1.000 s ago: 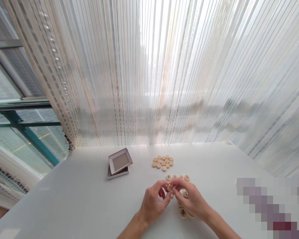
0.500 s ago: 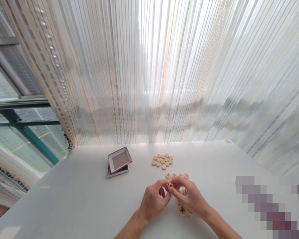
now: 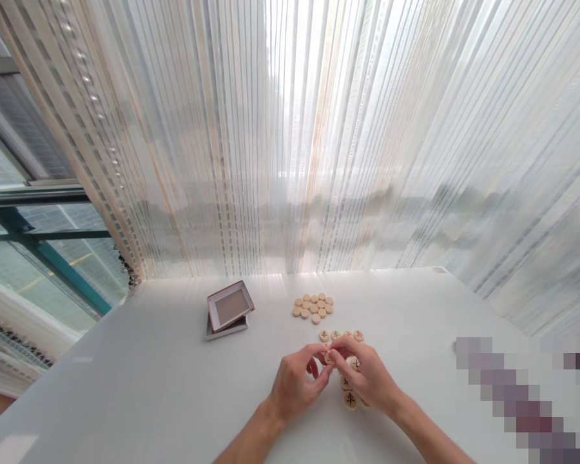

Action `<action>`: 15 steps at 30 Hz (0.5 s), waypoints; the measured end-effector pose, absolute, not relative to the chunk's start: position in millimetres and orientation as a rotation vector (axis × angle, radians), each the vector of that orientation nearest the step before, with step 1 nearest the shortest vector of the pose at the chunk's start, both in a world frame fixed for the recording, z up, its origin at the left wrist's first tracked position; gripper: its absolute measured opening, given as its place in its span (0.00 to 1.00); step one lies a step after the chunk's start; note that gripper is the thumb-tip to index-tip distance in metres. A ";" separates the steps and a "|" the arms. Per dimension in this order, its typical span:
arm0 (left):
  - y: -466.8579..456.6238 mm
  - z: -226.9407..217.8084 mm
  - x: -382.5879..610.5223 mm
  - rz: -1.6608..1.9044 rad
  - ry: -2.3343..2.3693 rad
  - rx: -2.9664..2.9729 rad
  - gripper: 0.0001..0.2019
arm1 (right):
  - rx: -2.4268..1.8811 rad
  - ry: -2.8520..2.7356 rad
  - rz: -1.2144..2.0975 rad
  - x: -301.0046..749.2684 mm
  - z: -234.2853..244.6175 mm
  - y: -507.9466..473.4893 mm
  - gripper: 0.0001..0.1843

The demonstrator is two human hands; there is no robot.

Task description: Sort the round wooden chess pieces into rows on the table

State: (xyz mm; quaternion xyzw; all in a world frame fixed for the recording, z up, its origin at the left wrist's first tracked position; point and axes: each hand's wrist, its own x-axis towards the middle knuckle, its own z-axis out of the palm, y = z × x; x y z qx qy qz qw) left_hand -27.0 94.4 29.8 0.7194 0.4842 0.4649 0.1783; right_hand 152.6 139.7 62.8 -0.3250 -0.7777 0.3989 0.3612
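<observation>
A round wooden Chinese chess piece (image 3: 329, 358) is pinched between the fingertips of both hands, just above the table. My left hand (image 3: 294, 381) is closed on its left side, thumb and forefinger curled towards it. From the right, my right hand (image 3: 367, 374) grips the same piece with thumb and fingers. Beyond the hands lies a row of pieces with black and red characters, among them a black-marked piece (image 3: 324, 336) and a red-marked piece (image 3: 358, 335). More face-up pieces, such as a larger black-marked one (image 3: 350, 399), lie beside and partly under my right hand.
A cluster of plain-faced pieces (image 3: 314, 309) lies farther back on the white table (image 3: 164, 361). To its left, an open box lid (image 3: 229, 305) rests askew on a box bottom (image 3: 226, 333). A sheer striped curtain (image 3: 251, 161) hangs behind. Something pixelated covers the right side.
Both hands keep hold of the piece, and its face has turned slightly between the fingertips. The whole view has shifted a little; the pieces and box on the table stay in place.
</observation>
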 end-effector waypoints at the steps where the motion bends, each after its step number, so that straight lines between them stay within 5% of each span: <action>1: 94.1 30.3 -27.2 1.316 1.371 2.030 0.11 | -0.832 -2.003 1.036 153.1 62.5 139.6 0.10; 15: 94.2 29.0 -29.7 1.308 1.383 2.023 0.12 | -0.847 -2.002 1.042 156.7 62.1 139.6 0.10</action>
